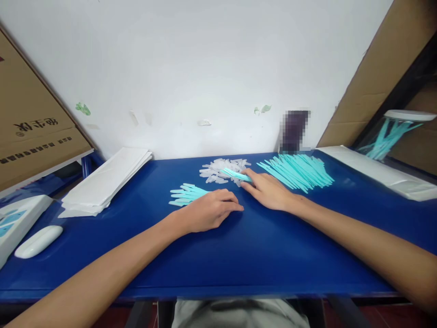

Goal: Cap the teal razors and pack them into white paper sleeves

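Right hand (264, 189) pinches a slim teal piece (237, 175) between thumb and fingers, apparently to leave its far end free; that end overlies the translucent pieces (218, 169) ahead of both hands, contact undetermined. Left hand (213, 212) is curled; whether it grips anything cannot be told. A small teal group (183, 196) lies just beyond it. The larger teal pile (298, 173), beyond the right hand, presumably sits there for short reach.

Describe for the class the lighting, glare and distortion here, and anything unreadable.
Head view: bright, fairly even light on the white wall; soft sheen on the blue tabletop; cardboard at the sides slanting outward, probably wide-lens distortion; the dark patch by the wall pixelated, so its content cannot be told.
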{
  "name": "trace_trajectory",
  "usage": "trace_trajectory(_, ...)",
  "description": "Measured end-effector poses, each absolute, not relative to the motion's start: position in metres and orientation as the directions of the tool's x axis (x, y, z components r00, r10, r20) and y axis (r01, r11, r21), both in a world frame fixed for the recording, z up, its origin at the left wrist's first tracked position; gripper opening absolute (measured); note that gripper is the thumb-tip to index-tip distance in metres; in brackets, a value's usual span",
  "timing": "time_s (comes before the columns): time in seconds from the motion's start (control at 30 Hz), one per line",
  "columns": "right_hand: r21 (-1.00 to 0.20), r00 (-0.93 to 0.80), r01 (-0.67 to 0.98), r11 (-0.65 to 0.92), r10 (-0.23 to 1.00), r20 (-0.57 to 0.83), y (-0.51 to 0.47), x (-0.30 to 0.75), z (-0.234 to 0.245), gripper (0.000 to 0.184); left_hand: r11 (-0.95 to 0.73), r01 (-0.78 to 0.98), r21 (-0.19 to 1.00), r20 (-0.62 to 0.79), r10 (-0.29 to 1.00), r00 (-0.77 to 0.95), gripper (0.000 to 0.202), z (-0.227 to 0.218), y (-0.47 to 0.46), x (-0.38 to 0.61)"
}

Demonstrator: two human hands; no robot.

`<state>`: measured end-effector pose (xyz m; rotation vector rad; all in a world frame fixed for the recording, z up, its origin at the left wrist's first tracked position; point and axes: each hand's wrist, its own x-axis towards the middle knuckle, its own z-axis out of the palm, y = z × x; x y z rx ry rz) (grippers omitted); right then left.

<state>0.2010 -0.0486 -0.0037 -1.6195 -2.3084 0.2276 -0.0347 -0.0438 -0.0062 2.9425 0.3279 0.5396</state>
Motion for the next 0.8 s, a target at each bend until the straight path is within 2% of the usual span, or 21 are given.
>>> trace_trajectory(0.1, -0.247, -0.299, 0.911, 0.330, 0.942, 0.153, -0.050, 0.199, -0.003, 0.035, -0.955, 0.130, 0.266, 0.360, 0.223, 0.906, 0.031, -0.004, -0.050, -0.034)
trace_trajectory(0.17, -0.255, -0.301, 0.908, 0.332, 0.941, 0.154, -0.052, 0.202, -0.003, 0.034, -0.937, 0.112, 0.331, 0.346, 0.231, 0.909, 0.029, -0.001, -0.055, -0.033)
trace_trajectory(0.37, -0.439, -0.325, 0.825, 0.357, 0.934, 0.149, -0.061, 0.212, 0.002, 0.034, -0.852, 0.190, 0.488, 0.201, 0.322, 0.925, 0.022, 0.013, -0.065, -0.034)
trace_trajectory(0.47, -0.440, -0.214, 0.856, 0.271, 0.961, 0.175, -0.062, 0.210, 0.004, 0.038, -0.818, 0.214, 0.534, 0.160, 0.346, 0.924, 0.019, 0.016, -0.066, -0.034)
trace_trajectory(0.53, -0.381, -0.143, 0.902, 0.202, 0.974, 0.176, -0.062, 0.207, 0.005, 0.043, -0.817, 0.215, 0.535, 0.158, 0.347, 0.925, 0.017, 0.016, -0.066, -0.033)
trace_trajectory(0.63, -0.318, -0.115, 0.936, 0.151, 0.985, 0.129, -0.062, 0.204, 0.007, 0.041, -0.855, 0.232, 0.464, 0.168, 0.342, 0.925, 0.017, 0.016, -0.067, -0.034)
trace_trajectory(0.8, -0.336, -0.183, 0.921, 0.195, 0.981, 0.069, -0.064, 0.208, 0.013, 0.027, -0.914, 0.240, 0.327, 0.178, 0.309, 0.934, 0.022, 0.012, -0.066, -0.037)
